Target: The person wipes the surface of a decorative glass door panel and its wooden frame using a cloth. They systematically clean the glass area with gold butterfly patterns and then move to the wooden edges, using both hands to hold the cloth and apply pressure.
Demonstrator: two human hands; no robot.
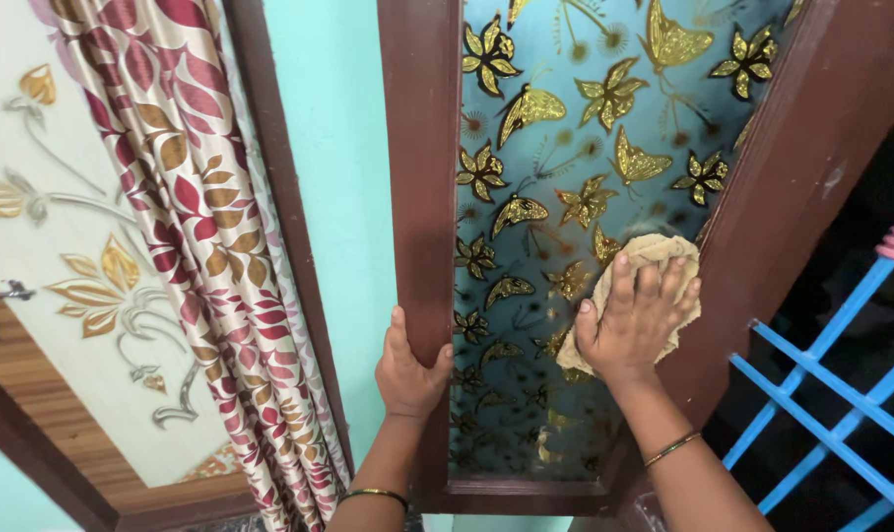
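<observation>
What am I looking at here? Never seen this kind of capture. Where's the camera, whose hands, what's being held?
There is no machine here: this is a single picture from a camera worn on a person's head, looking at their own two bare hands.

The left hand grips the edge of a dark brown wooden window frame, steadying it. The right hand lies flat, pressing a beige cloth against the glass pane, which is bluish with gold butterfly and leaf patterns. Both wrists carry thin bangles.

Around it: a turquoise wall, a cream curtain with red and gold leaves on the left, a patterned door behind that curtain, and a blue metal grille at lower right.
</observation>
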